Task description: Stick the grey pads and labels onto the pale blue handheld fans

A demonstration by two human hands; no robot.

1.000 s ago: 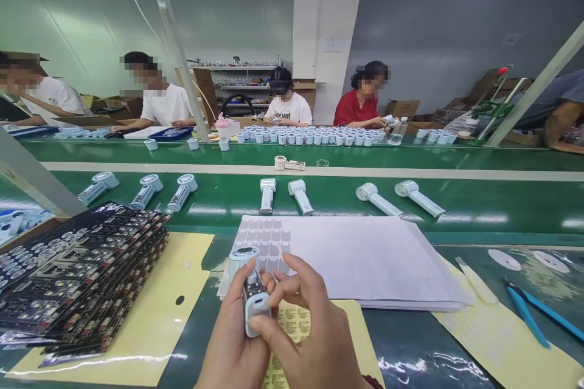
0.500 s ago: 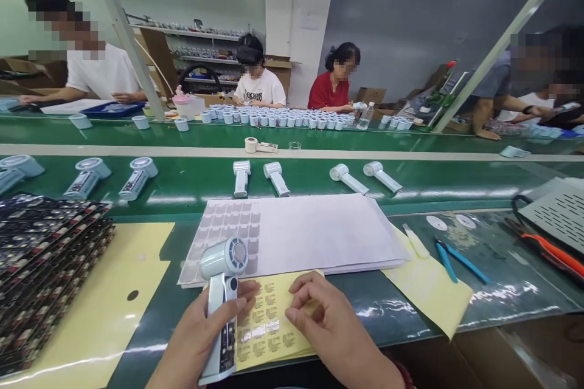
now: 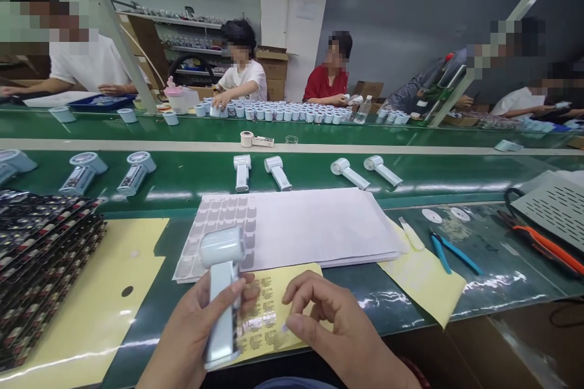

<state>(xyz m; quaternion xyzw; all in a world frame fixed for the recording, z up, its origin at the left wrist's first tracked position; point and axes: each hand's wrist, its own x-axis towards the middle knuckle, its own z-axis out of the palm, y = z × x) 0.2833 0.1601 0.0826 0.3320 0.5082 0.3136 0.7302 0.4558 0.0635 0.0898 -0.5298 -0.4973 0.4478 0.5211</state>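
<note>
My left hand is closed around the handle of a light blue handheld fan, held upright with the smooth side of its handle toward me. To the right, my right hand is curled, thumb and forefinger close together. A small pale, see-through bit seems to show at the thumb tip, too faint to name. Beneath both hands lies a yellow sheet of printed labels, partly covered by the fan and fingers. Behind the fan head, a white sticker sheet with grey cells rests on a stack of white paper.
Black printed sheets are piled on the left over yellow backing paper. Blue-handled nippers and orange-handled pliers lie on the right. Several fans lie on the green conveyor. Co-workers sit across.
The fan has turned in my left hand, so its round grille and dark printed side face away. My right hand stays near the label sheet. A co-worker opposite has reached toward the cups.
</note>
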